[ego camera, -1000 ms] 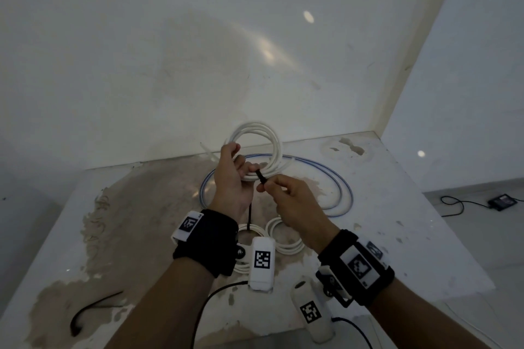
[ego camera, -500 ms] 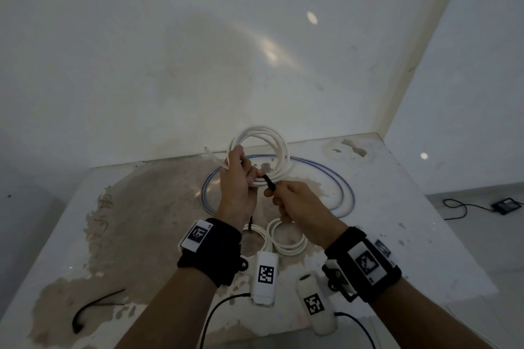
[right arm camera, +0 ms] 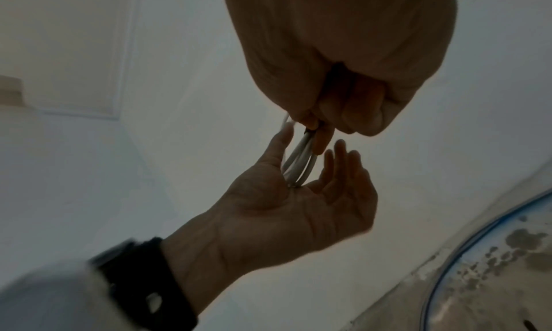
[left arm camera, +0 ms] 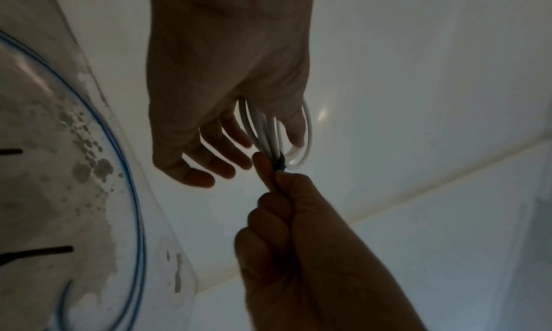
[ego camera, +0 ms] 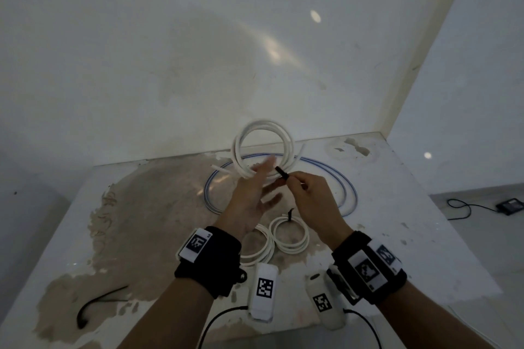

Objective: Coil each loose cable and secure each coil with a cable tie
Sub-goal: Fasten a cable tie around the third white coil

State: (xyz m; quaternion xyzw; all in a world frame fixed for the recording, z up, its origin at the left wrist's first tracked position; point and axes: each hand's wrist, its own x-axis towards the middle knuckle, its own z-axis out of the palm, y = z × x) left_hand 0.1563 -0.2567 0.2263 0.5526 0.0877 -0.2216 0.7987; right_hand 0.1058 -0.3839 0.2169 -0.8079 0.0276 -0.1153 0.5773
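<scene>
Precariously held aloft above the stained surface point(ego camera: 158, 224): white round cable coil point(ego camera: 262, 147), pinched at its black plastic cable tie point(ego camera: 281, 172) by right hand point(ego camera: 310, 201); left hand point(ego camera: 252, 198) spread wide, gripping nothing. Risked slipping, loops springing apart.

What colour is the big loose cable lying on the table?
Blue, perhaps with white, the loose cable; the head view shows it best.

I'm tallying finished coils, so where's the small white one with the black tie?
In the head view the tied white coil lies on the table, just right of another white coil, below both hands.
</scene>
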